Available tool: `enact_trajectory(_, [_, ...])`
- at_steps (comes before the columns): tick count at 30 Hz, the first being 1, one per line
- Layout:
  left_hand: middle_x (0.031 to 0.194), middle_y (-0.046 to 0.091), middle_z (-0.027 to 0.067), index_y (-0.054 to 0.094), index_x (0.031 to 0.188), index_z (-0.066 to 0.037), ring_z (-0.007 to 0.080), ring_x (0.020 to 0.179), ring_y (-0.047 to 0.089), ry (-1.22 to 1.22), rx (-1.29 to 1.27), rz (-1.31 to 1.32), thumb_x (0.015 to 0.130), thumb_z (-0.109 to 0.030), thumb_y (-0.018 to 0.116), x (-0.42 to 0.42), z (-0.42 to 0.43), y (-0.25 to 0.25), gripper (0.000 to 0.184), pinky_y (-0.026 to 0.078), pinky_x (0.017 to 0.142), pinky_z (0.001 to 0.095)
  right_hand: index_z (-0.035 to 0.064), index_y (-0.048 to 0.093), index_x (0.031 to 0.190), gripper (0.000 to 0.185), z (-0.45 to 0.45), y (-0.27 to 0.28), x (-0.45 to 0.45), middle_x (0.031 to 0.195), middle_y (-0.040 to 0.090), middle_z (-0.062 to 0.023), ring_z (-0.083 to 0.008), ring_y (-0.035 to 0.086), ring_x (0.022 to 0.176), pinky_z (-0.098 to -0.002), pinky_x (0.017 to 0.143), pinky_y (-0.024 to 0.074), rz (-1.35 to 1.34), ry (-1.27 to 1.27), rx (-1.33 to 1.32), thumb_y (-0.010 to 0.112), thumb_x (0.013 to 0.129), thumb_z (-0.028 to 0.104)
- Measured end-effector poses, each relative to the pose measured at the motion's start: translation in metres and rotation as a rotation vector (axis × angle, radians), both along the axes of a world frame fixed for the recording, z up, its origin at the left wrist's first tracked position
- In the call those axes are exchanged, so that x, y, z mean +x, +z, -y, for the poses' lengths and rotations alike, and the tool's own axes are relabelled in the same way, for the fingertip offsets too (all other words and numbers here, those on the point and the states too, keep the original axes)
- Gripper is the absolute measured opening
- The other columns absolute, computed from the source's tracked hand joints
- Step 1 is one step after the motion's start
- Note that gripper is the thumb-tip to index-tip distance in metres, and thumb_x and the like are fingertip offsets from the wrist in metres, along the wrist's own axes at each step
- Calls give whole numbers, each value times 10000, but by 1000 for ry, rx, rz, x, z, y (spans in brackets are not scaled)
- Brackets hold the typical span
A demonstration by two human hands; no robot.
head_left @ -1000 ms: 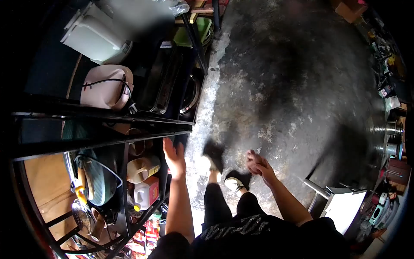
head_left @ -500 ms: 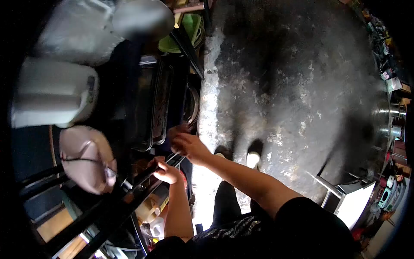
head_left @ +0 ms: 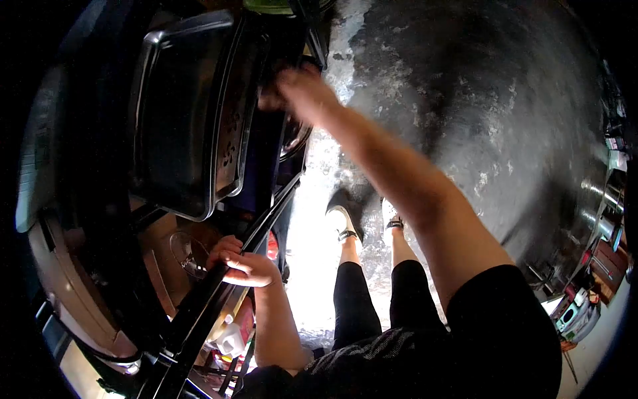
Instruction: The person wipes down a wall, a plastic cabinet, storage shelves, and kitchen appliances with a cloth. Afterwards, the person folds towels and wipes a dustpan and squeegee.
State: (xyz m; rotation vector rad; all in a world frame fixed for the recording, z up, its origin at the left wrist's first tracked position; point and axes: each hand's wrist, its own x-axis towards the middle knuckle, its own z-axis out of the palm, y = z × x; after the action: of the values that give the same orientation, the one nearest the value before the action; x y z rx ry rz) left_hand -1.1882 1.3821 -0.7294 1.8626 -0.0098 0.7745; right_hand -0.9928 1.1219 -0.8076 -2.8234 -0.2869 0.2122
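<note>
My left hand point(head_left: 242, 263) lies over the black metal rail point(head_left: 199, 302) of the shelf at the lower left, its fingers wrapped round the edge. Further up, my right hand point(head_left: 296, 93) reaches to the front of the shelf, blurred by motion, beside a dark tray point(head_left: 179, 120) with a shiny rim. Its fingertips are smeared, so what they touch cannot be made out. Just below the right hand, a round metal-rimmed item point(head_left: 296, 139) shows partly.
A pinkish appliance point(head_left: 83, 292) stands on the shelf at the far left. A green container point(head_left: 269, 5) shows at the top. White jug point(head_left: 231, 340) low on the shelf. Concrete floor point(head_left: 465, 120) to the right, with metal pots point(head_left: 606, 227) along the far right edge.
My right hand has moved up along the shelf, away from my left hand, which has closed on the rail. The view has shifted closer to the shelf, and the tray looks larger.
</note>
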Motion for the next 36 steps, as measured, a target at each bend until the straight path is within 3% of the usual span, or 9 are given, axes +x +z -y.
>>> enact_trajectory(6, [740, 414, 21, 443, 1038, -52, 128, 632, 417, -53, 59, 84, 1051, -230, 442, 7, -4, -6, 179, 346, 549, 250, 122, 457, 1438, 492, 57, -28, 97, 1460, 479, -172, -291, 427, 1384, -440, 1191, 279, 274, -233, -54, 504, 950, 88])
enact_trajectory(7, [737, 413, 21, 445, 1034, -51, 126, 626, 414, -27, 29, 84, 1052, -237, 444, 6, -4, -6, 187, 344, 546, 250, 48, 585, 1242, 408, 51, -22, 101, 1191, 642, -133, -290, 550, 1188, -386, 969, 452, 323, -248, 55, 550, 932, 311])
enact_trajectory(12, [735, 430, 20, 450, 1014, -46, 117, 611, 423, 5, 30, 91, 1052, -272, 451, 8, -1, -7, 229, 347, 532, 246, 81, 597, 1264, 379, 9, -14, 48, 1296, 579, -194, -375, 554, 1192, -452, 1045, 443, 125, -407, 316, 544, 891, 35])
enact_trajectory(18, [734, 441, 13, 420, 1033, -63, 117, 595, 447, 38, 183, 135, 1056, -303, 443, 11, -4, -7, 242, 365, 512, 249, 187, 595, 1327, 403, -80, 0, -97, 1471, 477, -69, -280, 439, 1354, -441, 1153, 359, 158, -111, 436, 611, 924, 170])
enact_trajectory(26, [718, 406, 1, 393, 959, -93, 111, 573, 419, -30, 130, 97, 1064, -331, 411, 8, -11, -11, 260, 358, 520, 237, 112, 591, 1313, 414, 21, -14, 46, 1428, 501, -149, -329, 497, 1304, -425, 1077, 451, 168, -271, 85, 632, 903, 156])
enact_trajectory(29, [713, 397, 0, 389, 947, -96, 110, 567, 419, -14, 124, 96, 1067, -342, 389, 8, -11, -13, 273, 356, 519, 237, 129, 464, 1444, 514, 38, -39, 81, 1094, 638, -96, -252, 573, 1095, -385, 895, 472, 430, -336, 308, 538, 937, 171])
enact_trajectory(33, [717, 398, 2, 387, 949, -92, 109, 561, 419, 16, 191, 117, 1069, -346, 364, 13, -6, -10, 281, 354, 518, 235, 55, 569, 1314, 418, -7, -45, 12, 1439, 480, -170, -342, 490, 1315, -426, 1094, 445, 522, -416, 426, 606, 899, 28])
enact_trajectory(35, [717, 400, 2, 385, 947, -94, 109, 558, 418, 206, 510, 99, 1071, -357, 346, 9, -13, -14, 294, 356, 520, 233, 206, 566, 1362, 563, -42, -45, -28, 1477, 458, -106, -325, 401, 1395, -427, 1171, 357, 354, -374, 579, 557, 877, -79])
enact_trajectory(36, [717, 401, 2, 383, 944, -96, 109, 556, 418, 382, 804, 75, 1072, -366, 332, 3, -25, -21, 303, 357, 522, 231, 209, 583, 1352, 538, -46, -33, -57, 1497, 440, -108, -386, 306, 1440, -478, 1162, 354, 388, -32, 153, 625, 842, 45])
